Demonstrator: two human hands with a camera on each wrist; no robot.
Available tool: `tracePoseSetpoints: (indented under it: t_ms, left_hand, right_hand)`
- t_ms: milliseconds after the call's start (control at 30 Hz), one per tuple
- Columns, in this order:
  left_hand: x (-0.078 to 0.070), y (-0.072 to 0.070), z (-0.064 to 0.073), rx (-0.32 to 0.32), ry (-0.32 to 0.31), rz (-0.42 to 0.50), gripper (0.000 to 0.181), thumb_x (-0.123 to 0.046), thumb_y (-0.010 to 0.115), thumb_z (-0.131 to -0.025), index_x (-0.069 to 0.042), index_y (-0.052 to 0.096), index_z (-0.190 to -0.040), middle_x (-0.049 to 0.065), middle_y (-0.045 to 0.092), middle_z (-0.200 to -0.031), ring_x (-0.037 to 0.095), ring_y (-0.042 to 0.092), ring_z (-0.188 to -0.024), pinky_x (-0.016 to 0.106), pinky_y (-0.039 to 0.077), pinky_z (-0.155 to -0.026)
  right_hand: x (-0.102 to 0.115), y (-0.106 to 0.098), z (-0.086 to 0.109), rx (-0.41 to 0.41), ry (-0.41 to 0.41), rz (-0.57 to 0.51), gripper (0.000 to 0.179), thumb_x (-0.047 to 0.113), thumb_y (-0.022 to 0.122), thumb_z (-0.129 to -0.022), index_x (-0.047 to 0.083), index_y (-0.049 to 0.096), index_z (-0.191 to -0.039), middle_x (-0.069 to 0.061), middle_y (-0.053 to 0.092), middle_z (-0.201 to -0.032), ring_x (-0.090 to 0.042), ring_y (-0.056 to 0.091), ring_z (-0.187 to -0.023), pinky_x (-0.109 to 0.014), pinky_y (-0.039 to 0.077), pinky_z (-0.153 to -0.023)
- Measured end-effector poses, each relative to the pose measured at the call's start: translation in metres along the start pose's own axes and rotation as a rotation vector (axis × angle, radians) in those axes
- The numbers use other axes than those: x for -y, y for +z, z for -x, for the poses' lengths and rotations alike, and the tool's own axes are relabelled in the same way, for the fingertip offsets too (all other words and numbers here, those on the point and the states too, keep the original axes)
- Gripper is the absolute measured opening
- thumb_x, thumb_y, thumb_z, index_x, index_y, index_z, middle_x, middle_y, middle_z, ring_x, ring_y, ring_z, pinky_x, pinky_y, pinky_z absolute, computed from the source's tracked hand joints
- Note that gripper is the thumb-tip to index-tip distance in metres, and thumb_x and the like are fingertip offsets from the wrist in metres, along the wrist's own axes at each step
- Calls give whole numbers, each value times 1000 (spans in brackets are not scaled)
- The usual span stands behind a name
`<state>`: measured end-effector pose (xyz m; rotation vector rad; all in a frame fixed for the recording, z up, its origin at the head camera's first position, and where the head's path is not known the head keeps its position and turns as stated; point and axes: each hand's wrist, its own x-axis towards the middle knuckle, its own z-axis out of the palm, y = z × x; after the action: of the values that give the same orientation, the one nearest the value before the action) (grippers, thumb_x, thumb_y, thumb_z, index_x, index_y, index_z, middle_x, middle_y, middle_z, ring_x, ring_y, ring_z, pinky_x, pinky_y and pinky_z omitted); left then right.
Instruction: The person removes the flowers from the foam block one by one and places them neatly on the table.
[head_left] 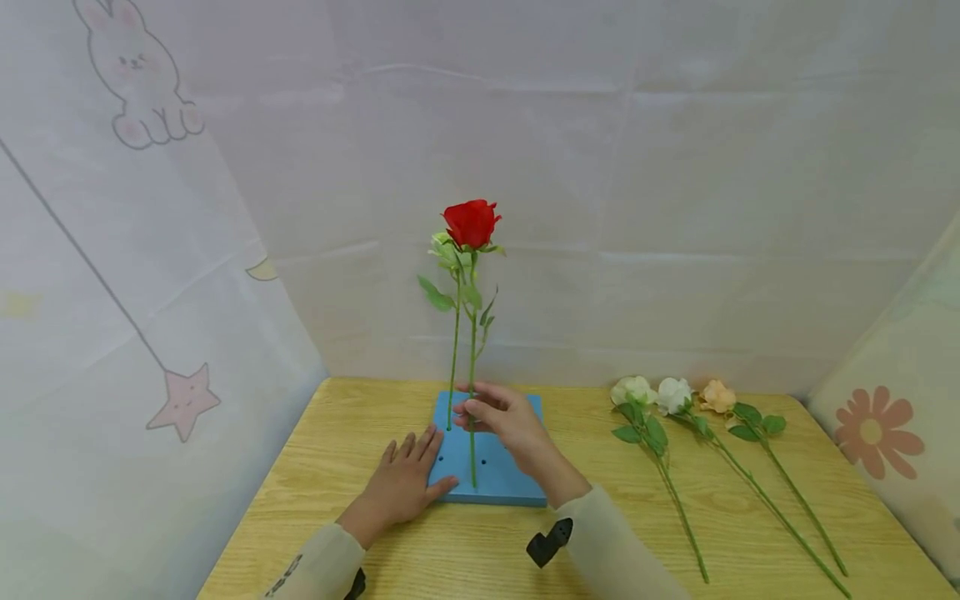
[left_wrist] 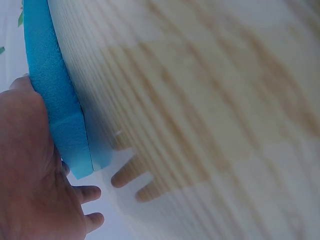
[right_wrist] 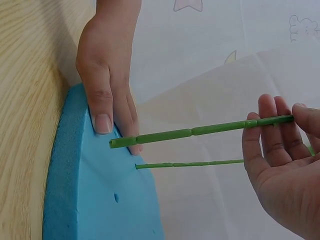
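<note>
Right grip [head_left: 517,423] pinches the red rose [head_left: 471,224] — bloom above, stem's end below; left grip [head_left: 403,482] rests straight-fingered on blue block [head_left: 512,481].

Foam-like and matt on the blue block [head_left: 495,482], pitted along its side; wood-grained with a soft sheen across the tabletop [head_left: 337,450]; smooth, plastic-looking on the rose stem [right_wrist: 170,135]; creased, faintly shiny on the backdrop [head_left: 570,208].

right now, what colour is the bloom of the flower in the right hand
Red; the rose bloom shows best in the head view.
</note>
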<state>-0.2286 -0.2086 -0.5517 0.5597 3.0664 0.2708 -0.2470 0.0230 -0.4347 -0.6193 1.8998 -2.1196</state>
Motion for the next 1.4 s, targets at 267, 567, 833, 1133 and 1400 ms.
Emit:
tracePoseSetpoints:
  t_ms: [267,567,833,1133,1400]
  left_hand:
    - [-1,-2,1,8,-2,11,94,-79,30,-96,-17,18,-164,4,14,-170,44,25,-150,67,21,-117]
    - [4,4,-2,-10,8,7,91,-77,33,-97,-17,19,-164,4,15,-170,44,26,-150,67,22,-116]
    - [-1,-5,1,-5,23,16,90,-74,35,-98,-14,21,-164,8,17,-169,46,26,-149,68,21,-116]
    - [-4,-13,4,33,19,15,90,-74,32,-99,-14,17,-164,7,13,-170,44,23,-151,67,19,-118]
    - [-5,-15,5,14,41,52,89,-71,37,-100,-10,22,-163,12,18,-169,48,26,-149,70,20,-115]
  right_hand:
    - [4,-12,13,-1,19,30,37,22,66,-101,11,64,-137,-18,72,-113,-25,73,-98,-44,58,-91]
    - [5,-35,30,-3,61,55,41,24,66,-101,15,61,-141,-19,71,-117,-26,73,-99,-42,58,-90]
    - [9,-54,48,5,74,57,45,22,66,-101,12,57,-144,-11,72,-113,-29,72,-100,-44,58,-90]
    - [9,-72,66,-23,107,53,48,21,67,-100,8,56,-145,-21,67,-120,-25,72,-100,-44,59,-88]
    - [10,-85,79,-32,148,74,52,20,67,-100,7,52,-148,-14,68,-116,-24,72,-99,-43,59,-88]
